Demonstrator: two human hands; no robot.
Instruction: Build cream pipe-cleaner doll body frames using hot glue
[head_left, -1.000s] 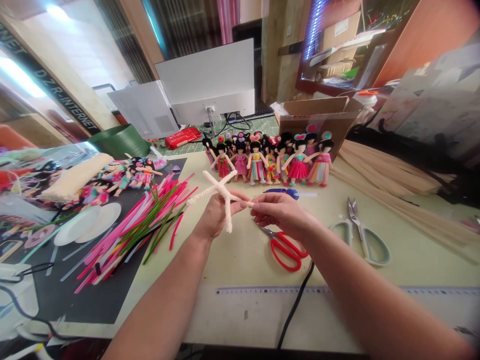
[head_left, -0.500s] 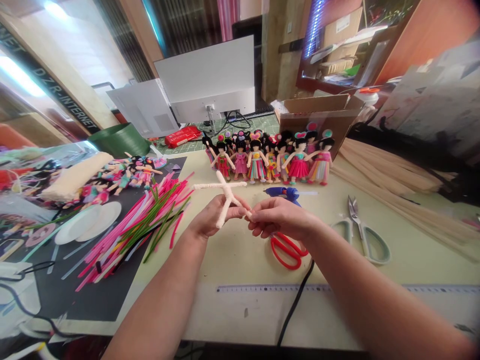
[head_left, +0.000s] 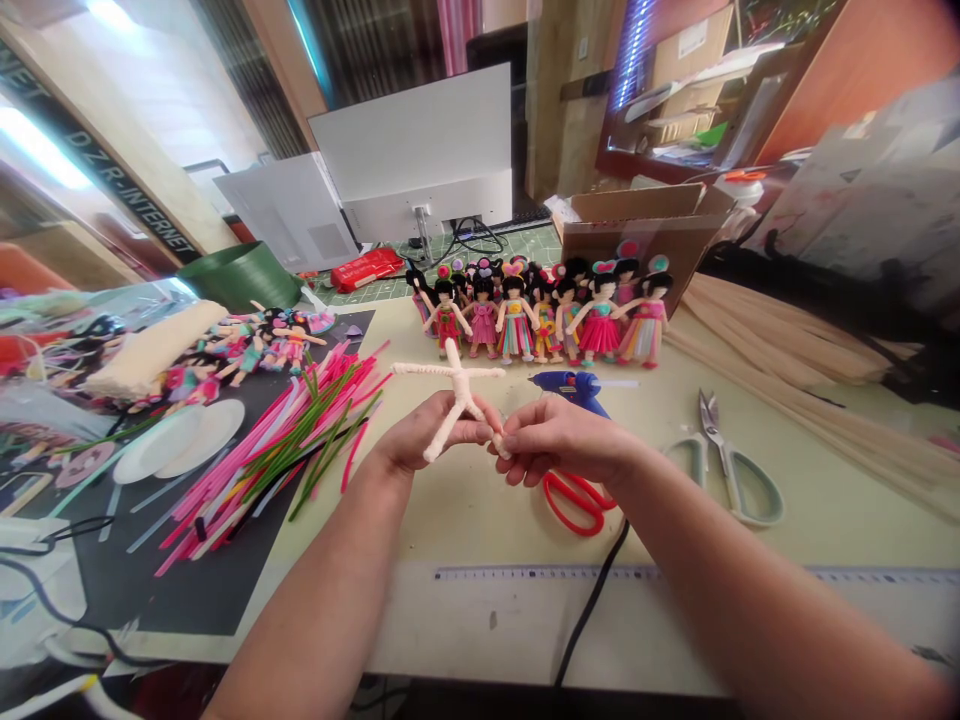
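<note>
A cream pipe-cleaner doll body [head_left: 460,385] with outstretched arms and two spread legs is held upright above the table. My left hand [head_left: 429,432] is closed on it from behind, with the thumb near the right leg. The fingertips of my right hand [head_left: 551,440] pinch the end of that same leg. Just beyond my right hand lies a blue glue gun [head_left: 574,388]. Red-handled scissors [head_left: 576,502] lie partly hidden under my right hand and forearm.
Several finished dolls [head_left: 517,320] stand at the back before a cardboard box [head_left: 637,235]. Loose pipe cleaners [head_left: 255,460] are heaped on the left. Grey-handled scissors [head_left: 724,460] lie to the right. A ruler [head_left: 525,574] and black cable [head_left: 592,605] are near the front edge.
The doll body has turned slightly in my hands, its arms and head shifting a little to the right. Both hands keep their grip in nearly the same place.
</note>
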